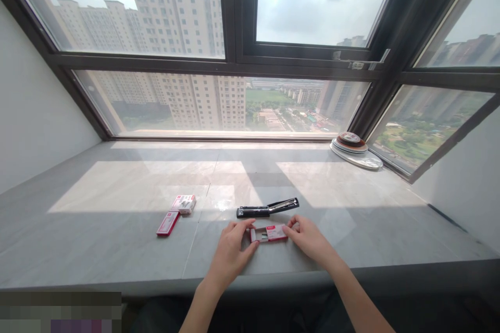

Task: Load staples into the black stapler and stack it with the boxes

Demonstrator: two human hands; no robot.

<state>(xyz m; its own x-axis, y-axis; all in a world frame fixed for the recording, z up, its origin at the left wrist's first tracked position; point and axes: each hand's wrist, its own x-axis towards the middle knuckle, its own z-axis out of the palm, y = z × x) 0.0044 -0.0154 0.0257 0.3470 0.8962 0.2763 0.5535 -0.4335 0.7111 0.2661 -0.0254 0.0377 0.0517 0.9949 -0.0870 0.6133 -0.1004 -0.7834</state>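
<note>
A small red and white staple box (276, 232) lies on the grey stone sill, its inner tray slid partly out to the left. Inside the tray's open part, something small and grey shows, too small to make out fully. My left hand (233, 244) grips the tray end between thumb and fingers. At the box's right end, my right hand (307, 238) pinches the sleeve. Just beyond the box lies a black stapler (253, 212), swung wide open with its metal magazine pointing right.
To the left, a red and white flat box (168, 223) touches another small box (184, 204). Stacked plates or lids (350, 146) stand in the far right corner by the window. The stone sill (128, 250) ends at a front edge close to me.
</note>
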